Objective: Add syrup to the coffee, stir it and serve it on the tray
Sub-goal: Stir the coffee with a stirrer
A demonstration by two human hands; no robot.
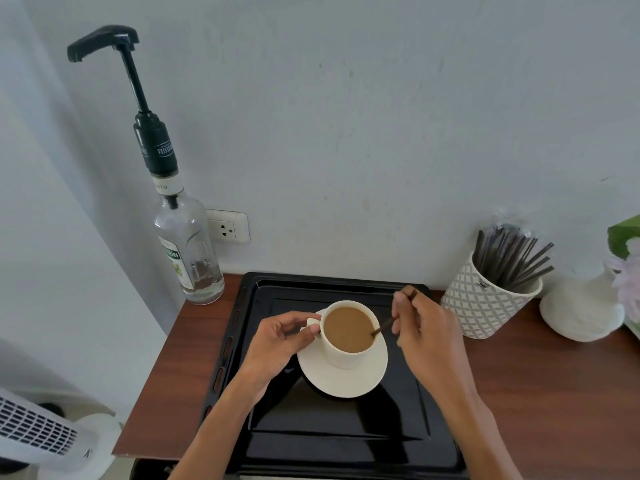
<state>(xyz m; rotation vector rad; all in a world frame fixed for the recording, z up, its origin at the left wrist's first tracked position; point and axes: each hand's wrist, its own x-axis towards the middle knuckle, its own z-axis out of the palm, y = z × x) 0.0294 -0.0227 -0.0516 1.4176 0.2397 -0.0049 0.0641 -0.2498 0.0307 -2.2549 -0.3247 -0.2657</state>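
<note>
A white cup (341, 355) of light brown coffee (348, 328) stands on a white saucer (346, 381), which rests on a black tray (332, 438). My left hand (277, 344) pinches the cup's handle at its left side. My right hand (427, 330) holds a thin dark stirrer (384, 328) whose lower end dips into the coffee at the right rim. A clear syrup bottle (188, 251) with a tall black pump stands at the table's back left corner, apart from both hands.
A patterned white holder (485, 306) full of dark stirrers stands right of the tray. Beyond it sit a white vase (581, 310) and flowers (628, 268). A wall socket (228, 226) is behind the bottle. A white fan (38, 434) stands on the floor at left.
</note>
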